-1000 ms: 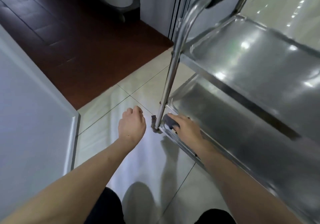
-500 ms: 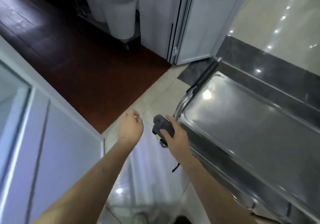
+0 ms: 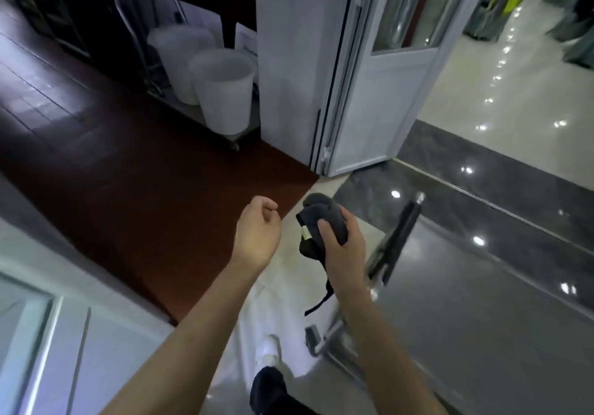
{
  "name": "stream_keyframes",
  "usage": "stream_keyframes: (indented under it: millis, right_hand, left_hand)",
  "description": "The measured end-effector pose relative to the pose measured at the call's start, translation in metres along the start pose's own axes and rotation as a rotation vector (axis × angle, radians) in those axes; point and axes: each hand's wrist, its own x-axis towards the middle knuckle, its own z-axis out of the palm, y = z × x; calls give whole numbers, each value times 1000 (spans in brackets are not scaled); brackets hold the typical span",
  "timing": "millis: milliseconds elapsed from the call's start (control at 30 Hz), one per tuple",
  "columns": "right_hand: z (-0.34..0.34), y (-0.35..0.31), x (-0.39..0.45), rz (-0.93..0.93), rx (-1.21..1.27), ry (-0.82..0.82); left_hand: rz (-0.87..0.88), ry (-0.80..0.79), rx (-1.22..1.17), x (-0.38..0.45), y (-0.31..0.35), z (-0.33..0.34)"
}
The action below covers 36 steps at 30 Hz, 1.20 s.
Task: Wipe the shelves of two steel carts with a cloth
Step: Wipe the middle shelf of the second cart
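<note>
My right hand (image 3: 342,249) grips a bunched dark grey cloth (image 3: 321,222), held in the air above the floor just left of the steel cart's handle (image 3: 400,231). A thin dark strap hangs from the cloth below my wrist. The steel cart (image 3: 482,318) fills the lower right, its shiny top shelf seen from above. My left hand (image 3: 257,231) hovers to the left of the cloth with loosely curled fingers and holds nothing. A second cart (image 3: 180,106) stands at the back left, carrying white buckets.
Two white buckets (image 3: 221,90) stand on the far cart beside a white folding door (image 3: 353,77). A white cabinet (image 3: 48,334) is at the lower left. Dark red floor lies ahead, pale tiles to the right. My white shoe (image 3: 268,348) is below.
My right hand lifted the cloth off the cart's lower shelf corner and raised it above the top shelf's level. The view rose and tilted up. My left hand stayed beside it.
</note>
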Motion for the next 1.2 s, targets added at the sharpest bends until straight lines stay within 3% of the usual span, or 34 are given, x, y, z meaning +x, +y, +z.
stream_keyframes:
  millis: [133, 333, 633, 900, 1100, 1200]
  right_hand:
    - [46, 7, 103, 16, -2, 50]
    - [102, 2, 238, 11, 38, 93]
    - [131, 3, 422, 13, 38, 227]
    - [75, -5, 546, 11, 24, 654]
    - [-3, 10, 584, 52, -10, 938]
    - [-50, 26, 607, 57, 3, 1074]
  left_hand:
    - [58, -21, 23, 95, 12, -7]
    - [-72, -22, 0, 235, 30, -26]
    - [43, -200, -89, 444, 85, 42]
    - [246, -554, -40, 588, 174, 162]
    - [327, -807, -67, 611, 228, 278]
    - [414, -860, -8, 619, 251, 345]
